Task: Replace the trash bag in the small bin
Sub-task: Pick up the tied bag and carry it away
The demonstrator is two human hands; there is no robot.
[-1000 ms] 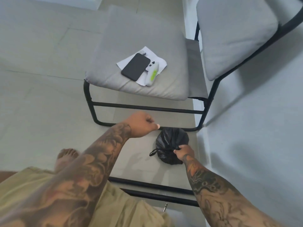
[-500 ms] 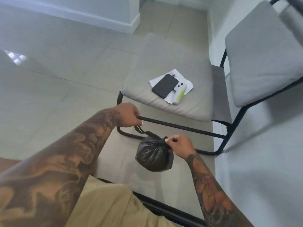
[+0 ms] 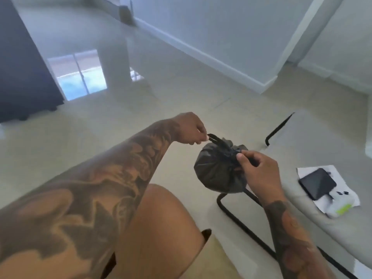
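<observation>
A small, full black trash bag [image 3: 217, 170] hangs in the air above a pale tiled floor [image 3: 141, 109], just beside a grey cushioned chair [image 3: 330, 228] on a black metal frame. The left hand [image 3: 191, 129] has its grip pinching the bag's tie strip, and the right hand [image 3: 259, 170] pinches the gathered neck. A dark phone [image 3: 317, 183] lies on white paper [image 3: 350, 198] on the cushion, white walls with baseboard [image 3: 201, 55] stand behind, and the glossy tiles reflect a window.

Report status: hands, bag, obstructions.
Left hand pinches tie strip. Right hand grips black trash bag neck. Bag held off floor. Nothing obstructing.
</observation>
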